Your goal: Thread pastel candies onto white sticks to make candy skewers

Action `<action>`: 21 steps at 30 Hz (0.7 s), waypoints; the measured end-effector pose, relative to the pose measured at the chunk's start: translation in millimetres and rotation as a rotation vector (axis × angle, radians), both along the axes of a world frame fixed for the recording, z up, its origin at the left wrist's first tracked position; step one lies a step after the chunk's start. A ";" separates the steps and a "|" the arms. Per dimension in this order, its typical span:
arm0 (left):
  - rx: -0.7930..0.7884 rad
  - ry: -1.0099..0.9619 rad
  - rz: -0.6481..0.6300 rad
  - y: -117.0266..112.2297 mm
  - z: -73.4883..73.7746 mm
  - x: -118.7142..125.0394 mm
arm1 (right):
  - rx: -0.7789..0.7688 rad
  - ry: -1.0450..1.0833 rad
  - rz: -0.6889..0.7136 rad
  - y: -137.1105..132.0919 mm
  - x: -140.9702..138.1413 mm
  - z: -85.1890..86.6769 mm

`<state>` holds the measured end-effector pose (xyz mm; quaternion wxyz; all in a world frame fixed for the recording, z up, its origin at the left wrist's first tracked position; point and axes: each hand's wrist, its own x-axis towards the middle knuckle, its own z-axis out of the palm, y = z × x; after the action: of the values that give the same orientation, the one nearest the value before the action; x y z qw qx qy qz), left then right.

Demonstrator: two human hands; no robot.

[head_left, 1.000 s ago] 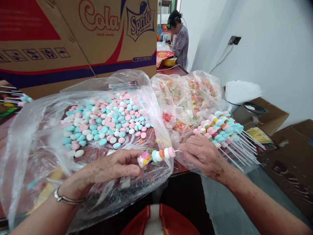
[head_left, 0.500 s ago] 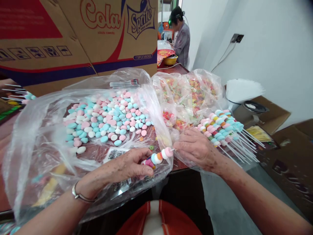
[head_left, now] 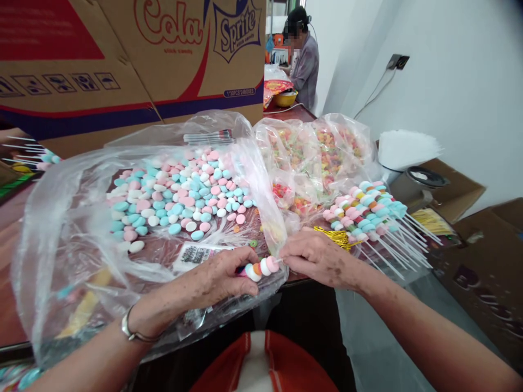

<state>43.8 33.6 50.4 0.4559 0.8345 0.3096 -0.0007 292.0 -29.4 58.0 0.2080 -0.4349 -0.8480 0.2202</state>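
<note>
My left hand and my right hand meet at the table's near edge, both closed on one candy skewer of white, orange and pink sweets. The left fingers pinch its outer end, the right fingers pinch the stick. Just beyond lies an open clear plastic bag spread with loose pink, blue and white candies. To the right of my right hand lies a pile of finished candy skewers, sticks pointing right. Gold twist ties lie beside it.
Bags of small colourful candies stand behind the skewers. Big cardboard boxes printed Cola and Sprite fill the back left. A stack of white wrappers and open cartons sit at right. Another person works at a far table.
Both hands have drawn the skewer nearer to the table edge and lower. My left fingers have closed over its coloured end, hiding part of it. The gold ties have come into sight.
</note>
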 end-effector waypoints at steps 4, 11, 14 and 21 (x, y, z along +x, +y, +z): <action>-0.006 0.098 0.066 1.0 6.8 -0.5 | 0.072 -0.006 -0.043 0.4 7.8 3.3; 0.135 0.074 -0.020 0.1 1.4 -5.5 | -0.192 0.014 -0.078 -3.2 4.9 10.0; 0.158 0.081 -0.059 -2.4 0.9 -7.6 | -0.424 0.107 -0.066 -3.5 3.6 11.3; 0.109 -0.055 -0.049 1.5 -4.1 -2.6 | 0.094 -0.008 -0.086 -1.8 -5.7 1.7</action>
<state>41.2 35.2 46.3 0.4178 0.8651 0.2761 0.0282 286.3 -31.2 59.7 0.2341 -0.4615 -0.8388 0.1693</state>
